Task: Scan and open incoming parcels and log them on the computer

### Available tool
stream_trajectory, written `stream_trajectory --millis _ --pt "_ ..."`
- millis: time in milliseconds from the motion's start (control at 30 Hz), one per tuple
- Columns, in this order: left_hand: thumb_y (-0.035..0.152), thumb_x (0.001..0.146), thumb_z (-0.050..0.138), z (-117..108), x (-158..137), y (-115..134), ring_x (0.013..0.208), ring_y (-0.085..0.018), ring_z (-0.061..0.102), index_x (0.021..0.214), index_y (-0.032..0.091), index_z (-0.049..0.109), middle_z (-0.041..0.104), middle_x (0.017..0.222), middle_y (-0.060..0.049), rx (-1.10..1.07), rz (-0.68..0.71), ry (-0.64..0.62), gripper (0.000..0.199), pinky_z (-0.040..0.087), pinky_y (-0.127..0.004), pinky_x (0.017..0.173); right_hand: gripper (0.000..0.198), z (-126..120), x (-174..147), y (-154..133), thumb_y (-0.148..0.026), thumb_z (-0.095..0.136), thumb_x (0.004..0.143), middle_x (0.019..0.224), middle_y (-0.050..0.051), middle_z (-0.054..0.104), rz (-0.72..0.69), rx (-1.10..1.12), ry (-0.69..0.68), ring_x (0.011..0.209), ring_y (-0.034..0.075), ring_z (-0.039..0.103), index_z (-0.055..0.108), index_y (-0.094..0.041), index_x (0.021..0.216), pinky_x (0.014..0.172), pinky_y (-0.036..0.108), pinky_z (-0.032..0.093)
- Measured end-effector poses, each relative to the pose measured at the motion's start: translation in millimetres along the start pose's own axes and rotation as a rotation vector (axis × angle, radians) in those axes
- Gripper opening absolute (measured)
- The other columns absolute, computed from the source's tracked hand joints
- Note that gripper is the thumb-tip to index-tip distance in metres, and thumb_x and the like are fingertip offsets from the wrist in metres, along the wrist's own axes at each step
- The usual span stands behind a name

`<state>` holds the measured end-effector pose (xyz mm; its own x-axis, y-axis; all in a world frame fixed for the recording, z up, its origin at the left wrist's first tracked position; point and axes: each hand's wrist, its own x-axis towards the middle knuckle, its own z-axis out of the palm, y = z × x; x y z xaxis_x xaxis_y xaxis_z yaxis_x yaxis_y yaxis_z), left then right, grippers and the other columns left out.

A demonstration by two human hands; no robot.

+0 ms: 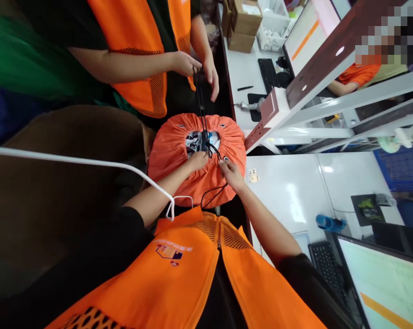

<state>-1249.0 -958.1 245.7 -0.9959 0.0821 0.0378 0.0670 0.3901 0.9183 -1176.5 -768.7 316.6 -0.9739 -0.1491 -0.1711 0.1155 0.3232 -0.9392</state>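
In front of me stands a full orange drawstring bag (168,141), its mouth gathered but leaving a round gap with wrapped items (194,142) showing inside. Across that gap runs a black drawstring cord (201,107). My left hand (198,160) is closed on the cord at the near rim of the gap. Just right of it, my right hand (232,174) pinches the same cord near a metal eyelet, and a loose loop hangs below it. Opposite me, a co-worker's hand (185,63) holds the cord's far end up, while their other hand (211,77) is free beside it.
White desks (281,183) with keyboards and monitors run along the right. A white metal frame post (271,114) rises close beside the bag. Cardboard boxes (245,18) and a white basket (273,27) stand at the far desk. A white cable (72,159) crosses the left.
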Motion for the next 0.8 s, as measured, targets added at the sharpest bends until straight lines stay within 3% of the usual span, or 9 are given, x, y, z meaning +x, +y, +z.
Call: stream_trajectory --millis 100,200,367,500,567,667,800 --pt "0.023 0.102 0.053 -0.4 -22.9 4.0 0.069 -0.022 0.059 0.062 0.022 0.057 0.061 0.065 -0.003 -0.033 0.020 -0.004 0.040 0.045 -0.030 0.076 0.040 1.2 36.4 3.0 -0.049 0.039 0.107 0.090 0.005 0.068 -0.174 -0.250 0.015 0.088 0.019 0.062 0.062 -0.022 0.089 0.086 0.031 0.052" --pt "0.031 0.104 0.057 -1.9 -49.8 5.7 0.076 -0.025 0.065 0.076 0.022 0.067 0.068 0.074 -0.005 -0.012 0.077 -0.003 0.032 0.045 -0.030 0.077 0.032 8.8 55.6 3.3 -0.040 0.043 0.107 0.110 0.008 0.075 -0.216 -0.340 -0.037 0.106 0.019 0.066 0.066 -0.020 0.097 0.103 0.032 0.050" --pt "0.036 0.104 0.063 2.6 -79.2 9.7 0.086 -0.033 0.072 0.089 0.024 0.070 0.065 0.074 -0.007 0.234 0.025 -0.003 0.020 0.049 -0.036 0.089 0.030 24.2 52.9 -7.7 -0.037 0.063 0.098 0.086 0.007 0.070 -0.170 -0.476 -0.106 0.092 0.023 0.065 0.059 -0.022 0.073 0.096 0.035 0.050" --pt "0.031 0.101 0.066 10.0 -83.2 13.5 0.089 -0.036 0.072 0.093 0.023 0.068 0.062 0.072 -0.006 0.189 -0.022 0.012 0.012 0.048 -0.042 0.098 0.029 34.1 39.1 -21.9 -0.019 0.065 0.088 0.097 0.014 0.069 -0.121 -0.498 -0.016 0.104 0.027 0.064 0.046 -0.025 0.067 0.105 0.039 0.046" --pt "0.030 0.100 0.068 14.8 -83.9 11.7 0.088 -0.037 0.071 0.094 0.022 0.068 0.060 0.071 -0.006 0.108 -0.022 0.055 0.011 0.047 -0.044 0.099 0.027 39.4 31.6 -25.4 -0.022 0.061 0.092 0.094 0.013 0.066 -0.078 -0.442 0.026 0.099 0.026 0.063 0.044 -0.026 0.071 0.099 0.038 0.049" --pt "0.033 0.102 0.066 21.5 -87.1 1.5 0.087 -0.038 0.071 0.102 0.020 0.070 0.059 0.070 -0.007 0.092 -0.037 0.098 0.013 0.047 -0.044 0.098 0.027 48.0 18.6 -24.7 -0.033 0.050 0.100 0.073 0.003 0.055 0.033 -0.295 0.019 0.072 0.020 0.056 0.041 -0.027 0.075 0.073 0.033 0.051" --pt "0.035 0.105 0.059 24.3 -93.6 -23.3 0.092 -0.036 0.073 0.118 0.020 0.071 0.066 0.076 -0.008 0.174 -0.091 0.092 0.022 0.048 -0.039 0.095 0.030 53.9 -9.7 -18.7 -0.045 0.032 0.104 0.057 -0.007 0.030 0.189 -0.076 -0.063 0.046 0.014 0.029 0.031 -0.029 0.079 0.046 0.028 0.035"
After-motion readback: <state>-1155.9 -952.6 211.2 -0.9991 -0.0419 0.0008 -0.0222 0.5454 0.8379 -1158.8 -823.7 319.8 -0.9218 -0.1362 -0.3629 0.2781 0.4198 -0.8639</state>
